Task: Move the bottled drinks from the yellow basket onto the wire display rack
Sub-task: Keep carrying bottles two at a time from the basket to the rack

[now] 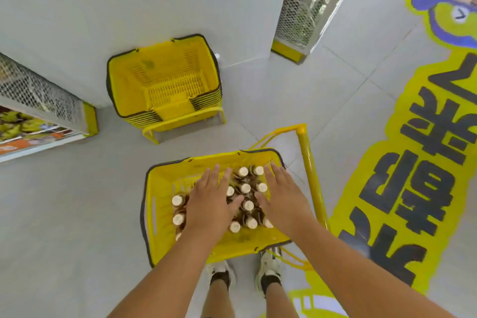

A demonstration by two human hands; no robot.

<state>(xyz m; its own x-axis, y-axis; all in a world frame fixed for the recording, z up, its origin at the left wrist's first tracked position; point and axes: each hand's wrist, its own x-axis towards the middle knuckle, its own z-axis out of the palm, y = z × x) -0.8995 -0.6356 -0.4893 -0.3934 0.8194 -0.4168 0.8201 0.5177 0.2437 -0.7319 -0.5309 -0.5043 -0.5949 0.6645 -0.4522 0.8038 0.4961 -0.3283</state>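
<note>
Two bare forearms, no sleeves, watch or jewellery showing. Left hand (210,204) and right hand (282,200) bare, ungloved, no rings seen. Bare lower legs. Left shoe (221,272): white trainer with a dark opening. Right shoe (269,267): white and grey trainer, chunky sole, pale laces. Short black socks (268,282) at both ankles. Clothing above the ankles out of view.

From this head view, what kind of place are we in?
Most likely a shop aisle: a stack of yellow shopping baskets by the wall, mesh-sided shelf ends holding goods, and a big printed floor graphic.
</note>
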